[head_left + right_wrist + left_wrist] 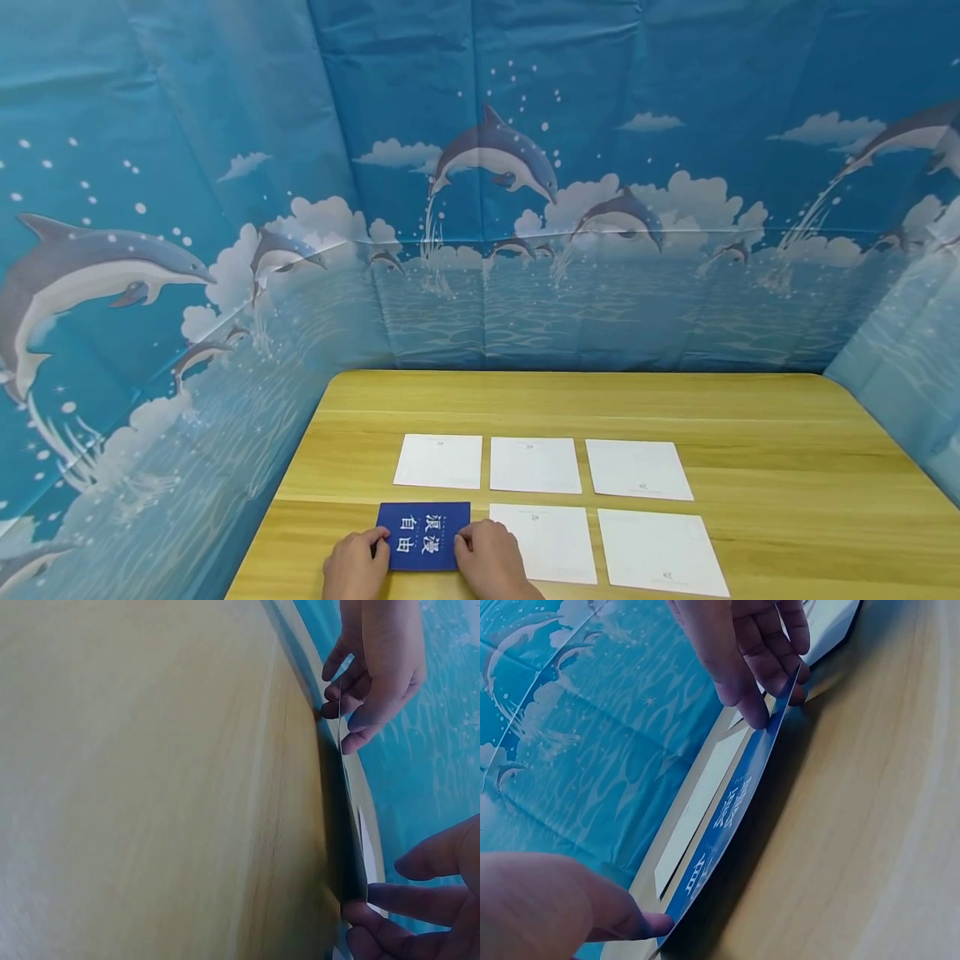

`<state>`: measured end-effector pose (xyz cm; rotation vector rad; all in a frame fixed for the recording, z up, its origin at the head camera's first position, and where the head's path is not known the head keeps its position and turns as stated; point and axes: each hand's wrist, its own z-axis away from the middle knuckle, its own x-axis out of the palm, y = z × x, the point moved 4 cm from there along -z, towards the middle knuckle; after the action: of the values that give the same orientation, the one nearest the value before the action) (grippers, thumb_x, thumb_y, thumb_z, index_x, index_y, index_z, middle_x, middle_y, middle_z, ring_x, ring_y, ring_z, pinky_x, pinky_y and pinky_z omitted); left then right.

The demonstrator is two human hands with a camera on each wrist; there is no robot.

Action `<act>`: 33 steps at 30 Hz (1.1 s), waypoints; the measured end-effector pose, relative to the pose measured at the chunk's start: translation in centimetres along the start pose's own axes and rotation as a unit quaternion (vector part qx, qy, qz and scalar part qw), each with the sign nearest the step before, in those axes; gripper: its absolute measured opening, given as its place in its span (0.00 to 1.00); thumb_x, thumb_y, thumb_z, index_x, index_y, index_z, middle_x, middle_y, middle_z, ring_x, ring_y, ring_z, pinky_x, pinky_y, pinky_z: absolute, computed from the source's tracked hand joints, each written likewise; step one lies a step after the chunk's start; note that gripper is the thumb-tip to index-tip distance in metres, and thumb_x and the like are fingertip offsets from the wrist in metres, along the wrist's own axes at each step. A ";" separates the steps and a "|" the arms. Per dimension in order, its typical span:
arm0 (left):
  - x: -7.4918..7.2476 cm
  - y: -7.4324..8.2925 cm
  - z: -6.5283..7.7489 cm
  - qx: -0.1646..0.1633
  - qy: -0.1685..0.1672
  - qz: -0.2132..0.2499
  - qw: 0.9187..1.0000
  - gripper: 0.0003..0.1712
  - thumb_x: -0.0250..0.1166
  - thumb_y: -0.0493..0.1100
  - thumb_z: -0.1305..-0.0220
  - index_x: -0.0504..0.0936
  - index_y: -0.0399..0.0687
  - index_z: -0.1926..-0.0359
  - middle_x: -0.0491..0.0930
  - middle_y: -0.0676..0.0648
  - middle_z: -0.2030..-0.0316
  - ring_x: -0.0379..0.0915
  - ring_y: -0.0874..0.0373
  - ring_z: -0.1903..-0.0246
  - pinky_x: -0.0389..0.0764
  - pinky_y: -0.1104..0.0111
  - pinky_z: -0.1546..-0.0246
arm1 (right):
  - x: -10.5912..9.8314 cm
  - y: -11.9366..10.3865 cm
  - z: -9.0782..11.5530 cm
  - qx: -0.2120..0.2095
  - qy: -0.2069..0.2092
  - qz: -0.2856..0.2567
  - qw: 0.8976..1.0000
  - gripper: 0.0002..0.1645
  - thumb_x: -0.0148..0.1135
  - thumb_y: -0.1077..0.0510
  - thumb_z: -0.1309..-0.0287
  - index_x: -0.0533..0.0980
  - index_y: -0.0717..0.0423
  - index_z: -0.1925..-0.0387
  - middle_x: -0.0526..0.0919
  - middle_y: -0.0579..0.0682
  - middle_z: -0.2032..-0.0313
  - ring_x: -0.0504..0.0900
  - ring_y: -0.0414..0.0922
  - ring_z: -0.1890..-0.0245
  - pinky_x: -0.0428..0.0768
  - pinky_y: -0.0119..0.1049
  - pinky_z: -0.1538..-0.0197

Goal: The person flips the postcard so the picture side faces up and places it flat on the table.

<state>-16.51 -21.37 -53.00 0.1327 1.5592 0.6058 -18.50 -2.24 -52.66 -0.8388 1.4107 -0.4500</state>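
A dark blue card (420,510) with white lettering spans the gap between the two hands at the table's near side. My left hand (356,568) pinches its left edge; the thumb lies on the printed face and the fingers are partly hidden. On the right edge, my right hand (492,560) grips with the thumb on top and fingertips beneath. In the left wrist view the blue card (739,802) bows slightly, with a dark shadow below it. From the right wrist view its dark underside (349,840) shows nearly edge-on.
Three white cards lie in a back row: left (441,462), middle (534,467) and right (637,471). Two more, a middle one (553,542) and a right one (662,550), form the front row. The wooden table (810,500) backs onto a dolphin-printed curtain (420,317).
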 end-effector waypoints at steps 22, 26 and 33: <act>0.6 0.4 0.7 0.007 0.016 -0.056 0.998 0.15 0.59 0.37 0.47 0.84 0.45 0.57 0.64 0.47 0.75 0.60 0.52 0.73 0.62 0.59 0.70 | -0.2 -0.3 -0.2 -0.024 0.001 -0.016 1.000 0.11 0.59 0.61 0.48 0.80 0.59 0.82 0.73 0.41 0.85 0.67 0.36 0.83 0.66 0.32 0.78; 0.8 0.3 0.9 0.003 0.028 -0.056 0.998 0.16 0.59 0.37 0.47 0.83 0.46 0.56 0.62 0.47 0.75 0.59 0.52 0.72 0.60 0.60 0.70 | -0.3 -0.4 -0.3 -0.019 0.006 -0.003 1.000 0.09 0.59 0.61 0.49 0.80 0.61 0.79 0.76 0.44 0.82 0.70 0.38 0.80 0.70 0.35 0.75; 0.9 0.4 1.1 -0.009 0.017 -0.053 0.998 0.17 0.58 0.37 0.46 0.82 0.45 0.54 0.60 0.47 0.75 0.58 0.51 0.72 0.60 0.60 0.71 | -0.3 -0.6 0.0 -0.009 0.025 0.021 0.999 0.09 0.60 0.60 0.50 0.81 0.61 0.79 0.75 0.47 0.81 0.73 0.42 0.77 0.72 0.40 0.72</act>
<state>-15.66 -20.36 -53.58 0.0250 1.5825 0.5408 -18.47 -2.44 -52.07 -0.8160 1.4779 -0.4303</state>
